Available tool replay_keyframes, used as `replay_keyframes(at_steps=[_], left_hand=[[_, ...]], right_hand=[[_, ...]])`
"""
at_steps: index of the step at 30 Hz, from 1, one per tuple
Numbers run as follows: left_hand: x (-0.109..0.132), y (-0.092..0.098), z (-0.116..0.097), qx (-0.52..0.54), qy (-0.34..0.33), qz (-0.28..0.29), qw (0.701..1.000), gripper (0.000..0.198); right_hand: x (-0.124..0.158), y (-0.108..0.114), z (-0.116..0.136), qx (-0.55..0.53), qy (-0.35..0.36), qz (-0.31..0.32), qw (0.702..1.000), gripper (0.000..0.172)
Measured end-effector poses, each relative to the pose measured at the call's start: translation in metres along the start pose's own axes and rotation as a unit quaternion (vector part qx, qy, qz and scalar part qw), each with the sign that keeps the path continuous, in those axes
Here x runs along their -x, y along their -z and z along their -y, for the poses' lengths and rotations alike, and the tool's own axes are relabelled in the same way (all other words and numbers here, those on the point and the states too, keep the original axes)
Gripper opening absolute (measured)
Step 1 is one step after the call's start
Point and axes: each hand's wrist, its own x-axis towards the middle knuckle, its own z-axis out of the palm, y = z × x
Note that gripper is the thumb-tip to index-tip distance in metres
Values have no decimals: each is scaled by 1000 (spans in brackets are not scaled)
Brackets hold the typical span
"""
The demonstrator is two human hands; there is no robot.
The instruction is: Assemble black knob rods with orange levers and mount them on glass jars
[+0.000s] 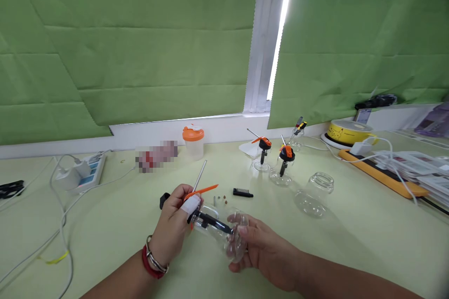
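Note:
My left hand, with white tape on its thumb, grips a black lid with an orange lever. A thin metal rod sticks up from this lid. My right hand wraps round the bottom end of a clear glass jar. The jar lies tilted between both hands, its neck at the lid. Inside it shows the lid's black tube. Just beyond the jar, a black plastic part with a spring lies on the table near several tiny bits and a small metal pin.
Two jars with black-and-orange lids stand behind. An open glass jar is at right, screwdrivers farther back. An orange-lidded cup stands near the wall. Power strips and white cables lie at both sides.

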Motion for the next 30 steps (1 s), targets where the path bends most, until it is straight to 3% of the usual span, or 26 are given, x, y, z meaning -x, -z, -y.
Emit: replay_keyframes(at_steps=[3, 5, 7, 8, 9, 12, 13, 14, 15, 17, 18, 19, 21, 23, 24, 27, 28, 29, 30], left_hand=[[-2, 5, 2, -167, -37, 10, 985, 24], [-3, 5, 3, -216, -55, 19, 975, 28], [-5, 4, 5, -219, -52, 22, 974, 31], [-6, 3, 5, -207, -31, 20, 978, 33], [-7, 1, 5, -189, 7, 17, 982, 34], [-9, -1, 3, -122, 135, 17, 983, 38], [-9, -2, 1, -108, 150, 19, 983, 39], [-9, -2, 0, -104, 144, 16, 984, 38], [-8, -2, 0, -107, 125, 8, 986, 38], [-6, -2, 1, -133, 66, -10, 989, 36], [-5, -1, 2, -152, 33, -15, 988, 35], [-4, -1, 5, -169, 1, -14, 986, 33], [-4, -1, 9, -187, -38, -6, 982, 32], [-5, -1, 11, -177, -20, -3, 984, 34], [-6, -2, 10, -163, 10, -3, 987, 35], [-6, -3, 5, -122, 74, 3, 990, 38], [-6, -4, 4, -120, 69, 1, 990, 37], [-5, -3, 3, -128, 52, 0, 990, 37], [-4, -3, 3, -142, 27, -3, 989, 35]], right_hand=[[-1, 4, 6, 38, 11, -27, 999, 41], [-1, 8, 9, 113, 43, -37, 992, 45], [0, 13, 13, 234, 106, -37, 966, 51], [1, 15, 15, 316, 154, -34, 936, 56], [2, 18, 17, 407, 214, -24, 888, 58], [4, 26, 24, 625, 387, 35, 677, 55], [4, 28, 26, 650, 413, 48, 636, 54], [3, 28, 27, 651, 415, 46, 634, 56], [2, 28, 28, 627, 396, 28, 671, 65], [0, 25, 27, 507, 296, -16, 809, 83], [-1, 23, 26, 426, 222, -22, 877, 83], [-2, 20, 25, 347, 145, -18, 926, 76], [-2, 16, 25, 261, 52, -3, 964, 61], [1, 15, 27, 318, 94, -8, 943, 58], [3, 16, 29, 384, 158, -6, 910, 57], [8, 20, 36, 552, 316, 49, 770, 48], [8, 22, 37, 566, 331, 53, 753, 51], [7, 23, 37, 553, 327, 46, 765, 61], [5, 23, 36, 515, 303, 30, 801, 72]])
